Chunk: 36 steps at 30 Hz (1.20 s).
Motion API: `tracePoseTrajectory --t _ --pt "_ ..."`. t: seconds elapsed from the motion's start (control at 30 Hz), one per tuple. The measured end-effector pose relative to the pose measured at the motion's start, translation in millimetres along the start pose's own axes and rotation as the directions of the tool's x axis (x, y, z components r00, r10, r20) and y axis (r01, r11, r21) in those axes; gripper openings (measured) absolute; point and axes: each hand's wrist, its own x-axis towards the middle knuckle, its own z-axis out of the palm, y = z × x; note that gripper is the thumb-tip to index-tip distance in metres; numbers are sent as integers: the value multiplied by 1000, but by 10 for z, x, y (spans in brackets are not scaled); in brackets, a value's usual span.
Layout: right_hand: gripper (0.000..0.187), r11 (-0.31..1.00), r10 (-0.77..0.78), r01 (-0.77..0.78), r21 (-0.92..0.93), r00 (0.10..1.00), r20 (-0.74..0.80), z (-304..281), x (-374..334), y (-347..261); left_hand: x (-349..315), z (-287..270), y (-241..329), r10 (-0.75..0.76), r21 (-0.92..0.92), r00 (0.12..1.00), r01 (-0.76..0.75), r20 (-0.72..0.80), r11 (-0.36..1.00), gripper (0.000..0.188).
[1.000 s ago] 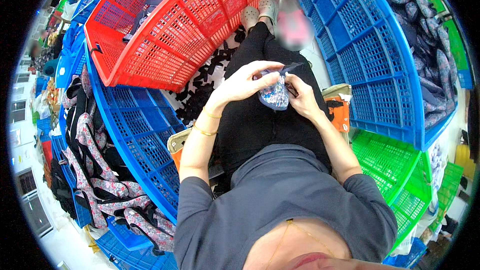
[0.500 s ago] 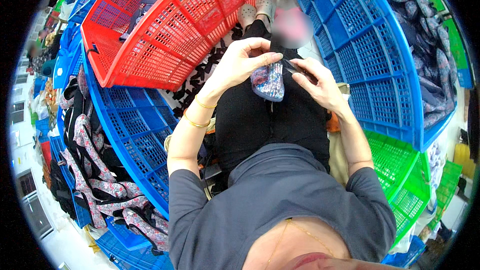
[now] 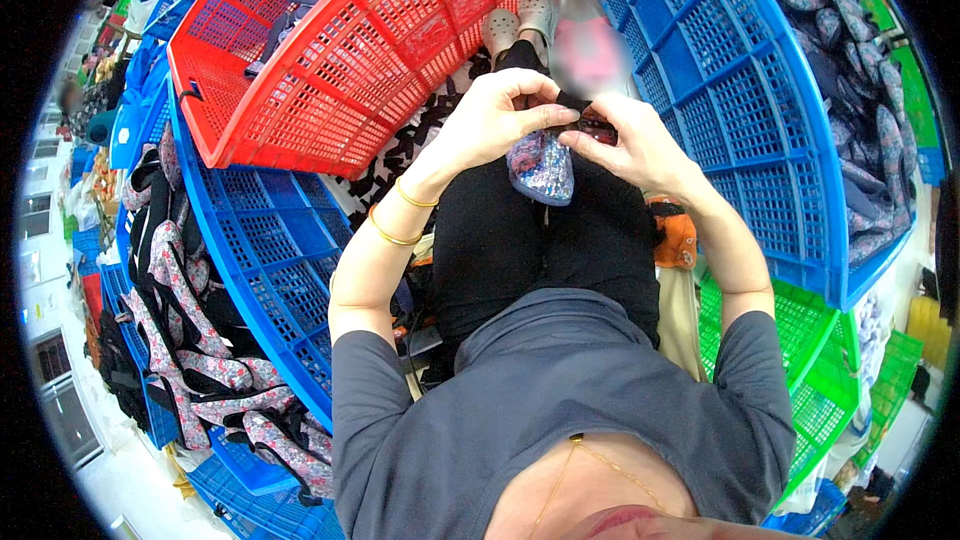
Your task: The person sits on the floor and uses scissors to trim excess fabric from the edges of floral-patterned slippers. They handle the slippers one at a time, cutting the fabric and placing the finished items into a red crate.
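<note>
Both my hands meet over my lap at a small patterned fabric shoe (image 3: 541, 170), multicoloured with a blue edge and a black upper part. My left hand (image 3: 510, 118) pinches the black part between thumb and fingers. Close beside it on the right, my right hand (image 3: 630, 145) is closed at the same black part, thumb and fingertips pressed together. Something dark and narrow shows inside the right hand, mostly covered by the fingers; I cannot make out its kind. The shoe's rounded end hangs down toward my black trousers (image 3: 490, 250).
A red crate (image 3: 400, 50) leans ahead on the left. A blue crate (image 3: 720, 120) stands on the right, beside a pile of patterned pieces (image 3: 880, 140). Floral pieces (image 3: 215, 370) fill the left side behind another blue crate (image 3: 270, 270). Black scraps (image 3: 415, 140) litter the floor. Green crates (image 3: 825, 400) sit lower right.
My right hand has moved up and left, closing on the black part beside my left hand. A pointed dark tool that showed in it earlier is now mostly hidden.
</note>
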Motion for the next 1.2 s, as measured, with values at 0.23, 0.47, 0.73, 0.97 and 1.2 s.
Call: tracePoseTrajectory --t 0.23,0.47,0.73,0.97,1.2 --pt "27 997 -66 64 38 997 51 11 44 31 -10 35 -84 30 -86 1000 -30 3 996 19" --pt "26 878 306 -225 423 943 -134 50 -222 552 5 -502 -367 102 394 900 82 -424 915 18" --pt "35 636 444 -340 693 895 32 670 -522 693 -219 -98 -342 -27 -34 979 34 200 999 24" --pt "34 454 471 -388 802 869 153 716 -642 588 -320 -73 -344 -18 -19 932 26 363 999 32" --pt "26 884 196 -132 449 976 -98 615 -752 296 -430 -44 -516 84 -56 912 -67 402 996 32"
